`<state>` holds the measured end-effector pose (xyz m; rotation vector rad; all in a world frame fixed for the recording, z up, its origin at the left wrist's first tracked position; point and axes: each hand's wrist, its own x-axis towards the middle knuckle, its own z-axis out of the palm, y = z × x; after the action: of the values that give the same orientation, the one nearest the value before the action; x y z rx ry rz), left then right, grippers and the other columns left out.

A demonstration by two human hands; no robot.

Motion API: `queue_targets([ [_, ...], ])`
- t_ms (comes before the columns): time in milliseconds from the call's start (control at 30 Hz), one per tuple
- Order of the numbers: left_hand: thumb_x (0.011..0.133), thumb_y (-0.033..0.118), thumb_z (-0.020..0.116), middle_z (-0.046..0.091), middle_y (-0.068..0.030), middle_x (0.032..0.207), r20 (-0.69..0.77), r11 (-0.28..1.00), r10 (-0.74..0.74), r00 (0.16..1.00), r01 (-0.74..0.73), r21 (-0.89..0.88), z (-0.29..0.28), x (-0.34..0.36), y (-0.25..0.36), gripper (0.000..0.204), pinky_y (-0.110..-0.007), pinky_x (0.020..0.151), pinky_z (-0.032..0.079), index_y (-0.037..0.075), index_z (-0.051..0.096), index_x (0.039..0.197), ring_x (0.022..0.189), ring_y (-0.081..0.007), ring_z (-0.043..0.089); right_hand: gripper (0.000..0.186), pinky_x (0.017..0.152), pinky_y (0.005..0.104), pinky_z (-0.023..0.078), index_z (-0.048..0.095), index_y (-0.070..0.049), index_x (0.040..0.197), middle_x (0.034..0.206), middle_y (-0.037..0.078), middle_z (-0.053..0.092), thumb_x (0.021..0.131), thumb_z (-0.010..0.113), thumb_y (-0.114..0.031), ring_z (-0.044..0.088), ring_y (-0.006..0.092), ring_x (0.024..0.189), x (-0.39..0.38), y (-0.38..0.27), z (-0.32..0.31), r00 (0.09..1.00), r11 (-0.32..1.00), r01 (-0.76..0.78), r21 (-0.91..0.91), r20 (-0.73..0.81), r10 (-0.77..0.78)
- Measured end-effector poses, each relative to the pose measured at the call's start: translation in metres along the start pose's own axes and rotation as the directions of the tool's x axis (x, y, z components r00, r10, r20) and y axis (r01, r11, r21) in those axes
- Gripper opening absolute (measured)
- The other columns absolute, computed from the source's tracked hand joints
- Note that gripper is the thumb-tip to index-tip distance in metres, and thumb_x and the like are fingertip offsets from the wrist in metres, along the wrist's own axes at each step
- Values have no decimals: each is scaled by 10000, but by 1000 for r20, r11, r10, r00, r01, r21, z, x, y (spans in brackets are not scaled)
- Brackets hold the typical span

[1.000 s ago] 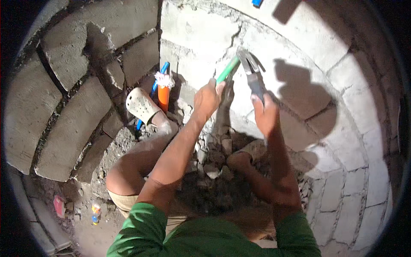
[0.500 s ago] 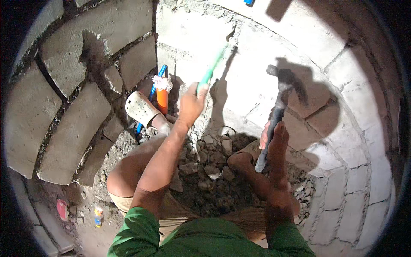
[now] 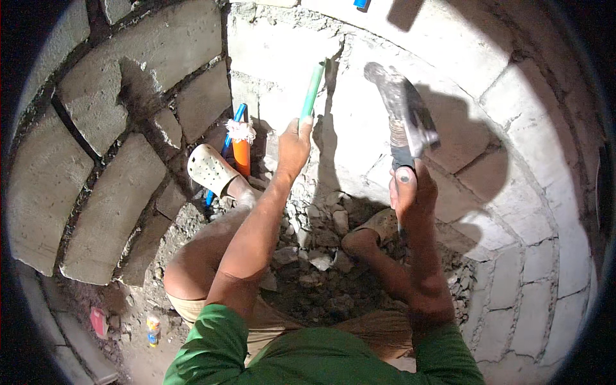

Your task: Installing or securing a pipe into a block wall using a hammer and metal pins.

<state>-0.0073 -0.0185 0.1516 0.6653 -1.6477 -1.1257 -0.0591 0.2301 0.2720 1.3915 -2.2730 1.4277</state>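
Observation:
My left hand (image 3: 292,151) grips a green rod-like tool (image 3: 312,91), a chisel by its look, whose upper end meets the pale block wall (image 3: 273,45) beside a crack. My right hand (image 3: 414,192) is closed on the dark handle of a claw hammer (image 3: 401,109), its blurred metal head raised to the right of the green tool, apart from it. An orange tube with a frayed whitish top (image 3: 242,154) and a blue bar (image 3: 210,194) stand left of my left hand, beside my cream clog (image 3: 206,167).
Curved block walls (image 3: 109,205) surround me. Broken rubble (image 3: 321,260) lies between my bent legs (image 3: 192,253). A small pink item (image 3: 99,321) and a small bottle-like item (image 3: 153,330) lie at lower left. A blue object (image 3: 360,3) shows at the top edge.
The hammer has swung away from the green tool's top, dipped to the right, and come back up. My left hand with the green tool has shifted slightly left in the view.

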Motion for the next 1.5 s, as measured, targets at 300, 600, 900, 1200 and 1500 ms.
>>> queue_targets([
  [300,989,443,466,618,-285,801,-31,974,114,993,-106,198,8,2,-21,439,-526,686,453,12,542,964,792,-509,582,343,650,457,516,596,-3,927,804,250,649,872,683,-331,660,425,789,63,-12,30,972,889,219,-402,170,-162],
  [600,983,427,485,621,-291,806,-219,881,397,891,-304,362,8,2,-43,431,-538,695,460,0,532,954,807,-505,591,413,611,483,496,612,-62,912,749,235,635,858,671,-467,638,434,703,37,-52,35,948,942,318,-105,58,-313],
  [900,1011,442,425,561,-125,639,298,952,-274,914,301,-49,-16,-18,-11,415,-401,518,453,61,531,886,563,-293,559,399,638,459,496,637,7,941,700,210,632,954,524,-376,621,406,681,23,49,52,961,957,-250,-145,84,263],
  [1200,1013,480,397,415,15,628,530,360,-663,529,846,-394,-55,-137,-79,374,-272,413,340,160,406,820,470,-112,384,473,670,472,505,599,-56,1116,858,172,665,1013,374,-459,664,327,775,-253,167,77,566,695,-703,-152,471,676],
  [1500,1005,407,463,468,-3,642,364,701,-491,792,607,-375,-29,-121,-33,317,-257,368,354,93,468,964,438,-118,451,592,703,447,474,655,58,1003,805,168,617,985,445,-496,611,285,738,-265,182,76,285,536,-803,-262,621,730],
])
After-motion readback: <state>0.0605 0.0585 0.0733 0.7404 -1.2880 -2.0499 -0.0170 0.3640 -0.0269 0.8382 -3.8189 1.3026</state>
